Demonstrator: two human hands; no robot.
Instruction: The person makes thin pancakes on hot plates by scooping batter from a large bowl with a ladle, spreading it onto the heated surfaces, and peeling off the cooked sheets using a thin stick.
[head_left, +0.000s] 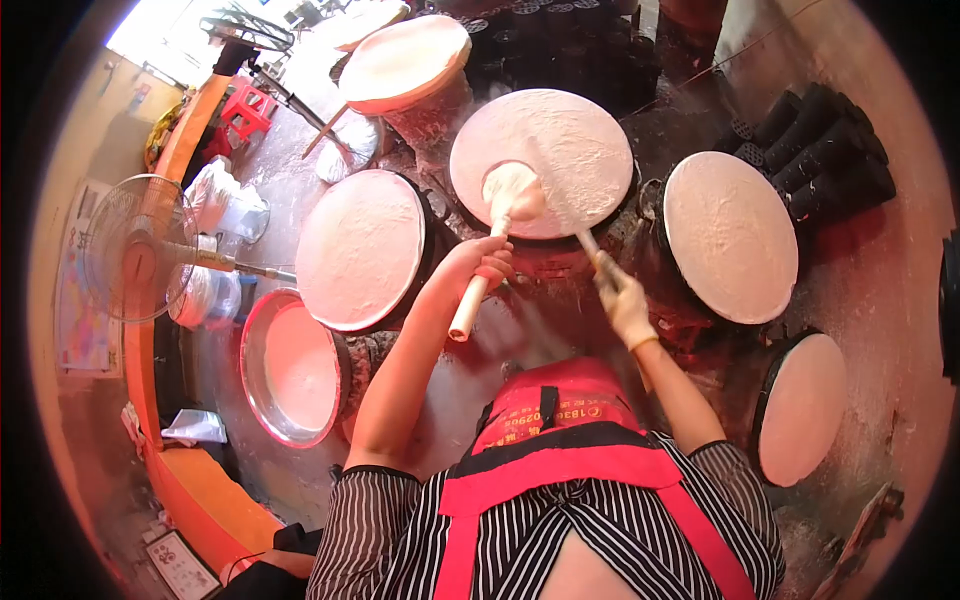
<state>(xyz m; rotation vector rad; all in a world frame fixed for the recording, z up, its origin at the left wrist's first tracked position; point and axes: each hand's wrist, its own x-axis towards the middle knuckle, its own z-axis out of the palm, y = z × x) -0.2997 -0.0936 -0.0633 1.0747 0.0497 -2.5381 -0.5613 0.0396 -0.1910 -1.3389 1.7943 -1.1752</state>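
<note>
My left hand (487, 262) is wrapped round a pale wooden stick (470, 307). A lump of soft dough (512, 190) clings to the stick's upper end, over the near left part of a round griddle (575, 120) coated in pale batter. On the right, my right hand (625, 305), in a light glove, grips the handle of a long thin scraper (588, 240). Its blade, blurred, reaches up over the same griddle, right of the dough. The two hands are apart, both on the near side of the griddle.
More pale-covered rounds surround me: left (360, 250), right (730, 237), lower right (802, 410) and upper left (408, 58). A red-rimmed basin (300, 370) stands lower left. A fan (140, 250) is at far left, black cylinders (825, 145) at upper right.
</note>
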